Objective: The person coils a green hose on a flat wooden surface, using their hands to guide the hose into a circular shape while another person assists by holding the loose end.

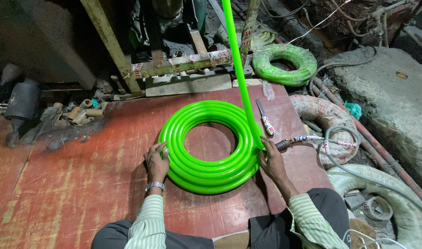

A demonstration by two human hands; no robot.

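Head view looks down past the person's knees and striped sleeves onto a worn red board. Nearest, the left hand (156, 161), a watch at its wrist, lies flat with fingers spread against the outer left edge of the green hose coil (208, 146), pressing on it rather than gripping. The right hand (271, 161) sits at the coil's right edge, fingers curled where the hose rises off the stack; how tightly it clasps there I cannot tell. So the coil lies on the red board (82, 184) directly between the two hands, several turns stacked in a neat ring with an open middle.

From the right hand's side the free run of hose (238, 69) climbs straight up and away, out of the top of the picture. Just beside that hand lie a taped tool on a grey cable (296, 139) and a small knife with a taped handle (265, 119).

Farther off, beyond the board's edge, a second green coil (284, 64) rests by a grimy machine frame (183, 64). To the right sit bulging sacks (324, 117) and a rough concrete block (386, 87).
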